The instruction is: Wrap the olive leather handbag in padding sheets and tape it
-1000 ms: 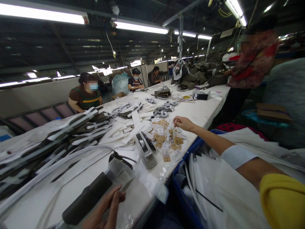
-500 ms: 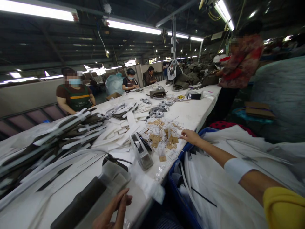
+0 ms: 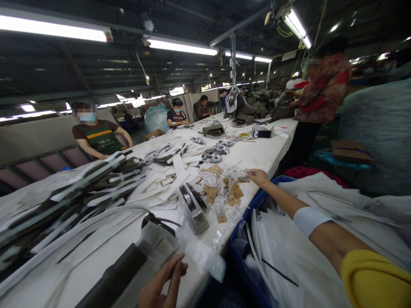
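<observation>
My right hand [image 3: 258, 177] is at the table's right edge, fingers pinched at the border of a heap of brown and white tags [image 3: 221, 188]; what lies between the fingertips is too small to name. My left hand [image 3: 165, 282] is near the front edge with thumb and fingertips close together, and whether it holds something cannot be made out. Beside it lies a dark olive bag [image 3: 118, 273] partly wrapped in translucent sheet. A tape dispenser [image 3: 193, 209] stands between the bag and the tags.
Strap-like dark and white pieces [image 3: 86, 184] pile up at left. White strips [image 3: 167, 175] and grey rolls [image 3: 215, 153] lie mid-table. A blue bin [image 3: 236, 244] with white sheets adjoins the right edge. A person in green apron [image 3: 101, 139] and one in red [image 3: 324, 94] stand nearby.
The view has shifted slightly. My left hand appears a little farther right and my right hand slightly higher. The person in the green apron has leaned and moved an arm outward.
</observation>
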`<state>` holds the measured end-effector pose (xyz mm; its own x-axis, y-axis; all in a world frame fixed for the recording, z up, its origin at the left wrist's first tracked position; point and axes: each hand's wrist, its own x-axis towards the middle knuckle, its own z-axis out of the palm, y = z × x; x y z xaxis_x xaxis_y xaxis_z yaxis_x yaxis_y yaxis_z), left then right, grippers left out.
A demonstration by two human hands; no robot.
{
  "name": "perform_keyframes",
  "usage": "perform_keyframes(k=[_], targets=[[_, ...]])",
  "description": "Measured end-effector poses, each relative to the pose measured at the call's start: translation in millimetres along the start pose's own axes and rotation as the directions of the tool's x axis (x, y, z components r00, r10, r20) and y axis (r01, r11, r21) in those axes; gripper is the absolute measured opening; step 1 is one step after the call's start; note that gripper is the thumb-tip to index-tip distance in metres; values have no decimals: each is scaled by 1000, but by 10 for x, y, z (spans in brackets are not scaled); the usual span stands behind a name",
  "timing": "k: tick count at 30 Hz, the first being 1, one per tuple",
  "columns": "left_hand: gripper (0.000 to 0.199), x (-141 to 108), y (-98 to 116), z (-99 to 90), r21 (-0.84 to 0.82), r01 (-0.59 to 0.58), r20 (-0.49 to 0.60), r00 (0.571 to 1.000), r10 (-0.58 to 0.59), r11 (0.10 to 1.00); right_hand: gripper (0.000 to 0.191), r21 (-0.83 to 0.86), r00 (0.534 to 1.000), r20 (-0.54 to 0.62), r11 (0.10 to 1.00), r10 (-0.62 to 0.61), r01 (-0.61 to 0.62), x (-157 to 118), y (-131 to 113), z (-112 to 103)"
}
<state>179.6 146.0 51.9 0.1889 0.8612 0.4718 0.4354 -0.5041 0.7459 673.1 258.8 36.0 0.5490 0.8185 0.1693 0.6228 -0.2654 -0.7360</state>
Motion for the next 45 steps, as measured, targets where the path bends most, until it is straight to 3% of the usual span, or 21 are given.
perform_keyframes(k=[4,8,11,13,16,18,20,24,29,35,40,45], targets=[[25,163,-27,75,-86,-6,146,989,18,996,40,359,996,-26,931,80,-65,-10,-298,-122],[27,421,78,230,-202,29,277,961,29,979,26,637,993,94,763,66,-111,-216,-724,-166],[27,654,253,380,-270,51,328,944,42,961,20,747,978,206,644,6,-162,-479,-1087,-133],[27,816,378,474,-293,55,322,946,45,955,21,799,958,282,564,-44,-209,-696,-1342,-76],[31,1049,524,557,-311,27,224,973,46,950,21,871,914,381,384,-139,-305,-1065,-1721,52],[33,1176,572,551,-271,-27,160,985,73,962,20,894,887,410,284,-210,-346,-1312,-1945,153],[30,1262,572,493,-211,-74,104,990,98,975,21,899,870,420,248,-256,-361,-1530,-2130,260],[13,1297,463,284,-193,-62,44,996,72,979,21,884,836,460,238,-299,-402,-1835,-2373,461],[13,1197,319,-17,-307,10,159,986,41,952,24,846,799,519,314,-303,-431,-1996,-2501,626],[26,1031,354,-419,-433,163,269,962,-45,887,30,819,921,368,514,-129,-255,-2042,-2493,664],[24,958,427,-599,-577,261,309,947,-89,774,35,817,933,336,534,-134,-217,-2138,-2473,700],[35,983,472,-654,-408,183,326,944,-45,894,39,828,933,314,531,-173,-180,-2245,-2451,749]])
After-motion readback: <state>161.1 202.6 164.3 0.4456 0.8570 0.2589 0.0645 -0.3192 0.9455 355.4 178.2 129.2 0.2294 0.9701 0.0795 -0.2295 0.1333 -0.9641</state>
